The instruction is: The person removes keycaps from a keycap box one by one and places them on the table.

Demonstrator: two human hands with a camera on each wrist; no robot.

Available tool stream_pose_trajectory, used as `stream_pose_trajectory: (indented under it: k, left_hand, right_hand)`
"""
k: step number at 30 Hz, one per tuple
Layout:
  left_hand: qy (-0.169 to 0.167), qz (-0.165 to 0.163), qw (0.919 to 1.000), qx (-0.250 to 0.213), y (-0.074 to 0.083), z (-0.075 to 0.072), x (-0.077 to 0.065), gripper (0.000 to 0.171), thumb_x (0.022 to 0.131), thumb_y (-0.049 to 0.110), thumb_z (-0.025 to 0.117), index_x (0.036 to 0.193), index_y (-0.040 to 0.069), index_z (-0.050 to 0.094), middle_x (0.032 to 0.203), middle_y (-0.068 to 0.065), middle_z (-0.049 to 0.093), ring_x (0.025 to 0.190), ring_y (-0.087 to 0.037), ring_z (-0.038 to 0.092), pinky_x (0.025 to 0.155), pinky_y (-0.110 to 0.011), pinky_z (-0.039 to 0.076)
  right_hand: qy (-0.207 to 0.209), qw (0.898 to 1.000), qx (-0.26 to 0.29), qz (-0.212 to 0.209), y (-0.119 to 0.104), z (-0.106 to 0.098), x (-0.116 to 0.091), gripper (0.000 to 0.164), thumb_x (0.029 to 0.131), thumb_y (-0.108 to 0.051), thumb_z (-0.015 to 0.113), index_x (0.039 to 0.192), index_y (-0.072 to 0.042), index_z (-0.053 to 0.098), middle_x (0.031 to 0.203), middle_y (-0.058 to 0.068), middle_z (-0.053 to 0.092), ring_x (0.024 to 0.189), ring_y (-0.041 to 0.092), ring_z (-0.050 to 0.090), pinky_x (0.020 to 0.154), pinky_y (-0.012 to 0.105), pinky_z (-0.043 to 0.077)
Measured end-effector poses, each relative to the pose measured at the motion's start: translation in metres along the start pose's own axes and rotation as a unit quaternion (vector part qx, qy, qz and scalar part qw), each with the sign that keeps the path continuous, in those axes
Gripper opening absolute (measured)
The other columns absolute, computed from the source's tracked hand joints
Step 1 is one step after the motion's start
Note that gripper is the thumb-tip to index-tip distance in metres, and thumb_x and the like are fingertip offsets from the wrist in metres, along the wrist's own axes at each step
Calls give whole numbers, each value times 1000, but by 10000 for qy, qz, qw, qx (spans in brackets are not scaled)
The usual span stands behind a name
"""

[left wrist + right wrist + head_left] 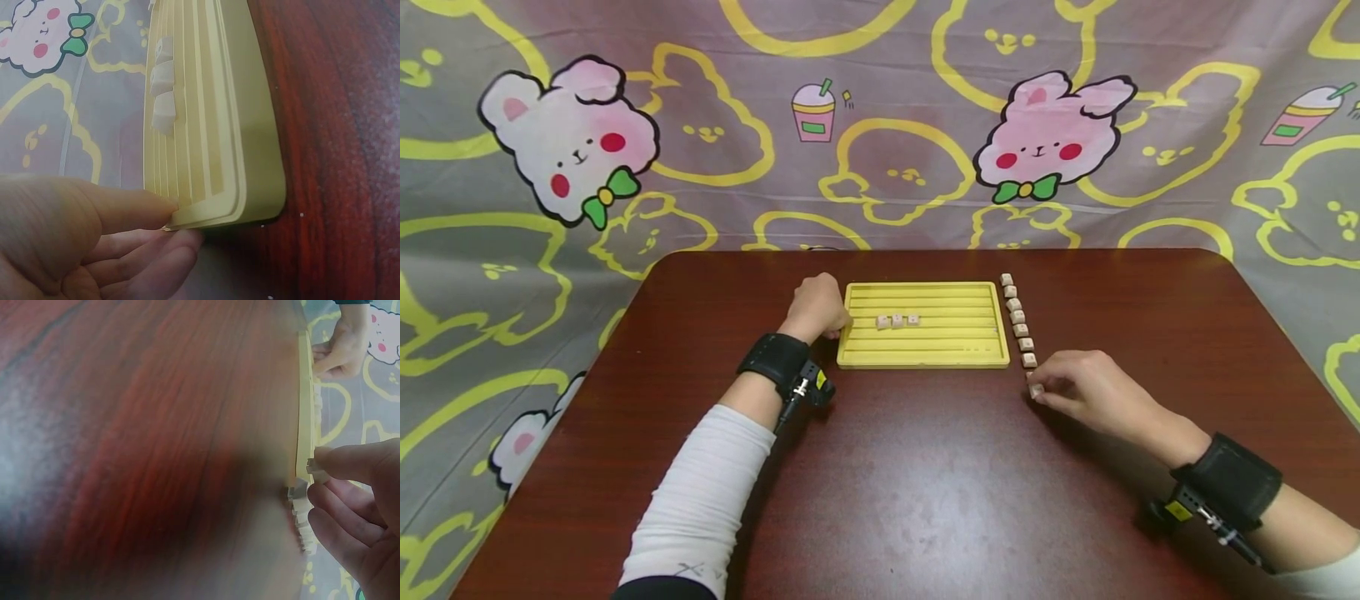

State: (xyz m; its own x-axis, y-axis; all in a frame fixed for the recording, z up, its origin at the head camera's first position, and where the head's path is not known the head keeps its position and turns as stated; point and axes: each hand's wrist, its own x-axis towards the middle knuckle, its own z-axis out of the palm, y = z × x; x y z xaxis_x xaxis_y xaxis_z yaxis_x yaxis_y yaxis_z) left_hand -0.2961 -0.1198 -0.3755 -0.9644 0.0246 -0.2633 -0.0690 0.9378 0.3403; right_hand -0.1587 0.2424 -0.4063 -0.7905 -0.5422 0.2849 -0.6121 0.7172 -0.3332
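Observation:
A yellow ridged tray lies on the table, with three small white keycaps side by side on one of its ridges. My left hand pinches the tray's left edge; in the left wrist view the thumb rests on the rim and the other fingers are below it. Between thumb and fingertips, my right hand holds one white keycap. That hand is at the near end of a column of keycaps, which runs along the tray's right side. Its fingers partly cover the nearest end of the column.
The dark red-brown table extends around the tray, most of it toward me. Behind its far edge hangs a patterned cloth with cartoon rabbits. Each wrist wears a black strap with a small camera.

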Motion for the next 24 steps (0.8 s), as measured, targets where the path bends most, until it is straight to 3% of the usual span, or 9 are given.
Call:
stream_pose_trajectory:
  k: [8, 24]
  left_hand:
    - [5, 33, 10000, -32, 0, 0, -1, 9, 84, 7, 68, 79, -1, 68, 58, -7, 66, 56, -21, 70, 41, -22, 49]
    - [25, 59, 10000, 8, -1, 1, 3, 13, 84, 11, 71, 78, 0, 68, 55, -4, 65, 51, -16, 68, 43, -21, 51]
  right_hand:
    - [31, 9999, 16, -134, 2, 1, -3, 16, 77, -8, 83, 90, -16, 76, 83, -11, 70, 75, 2, 62, 65, 24, 53]
    - [-137, 9999, 44, 23, 3, 6, -3, 16, 78, -10, 82, 92, -16, 76, 85, -10, 70, 74, 3, 61, 64, 22, 52]
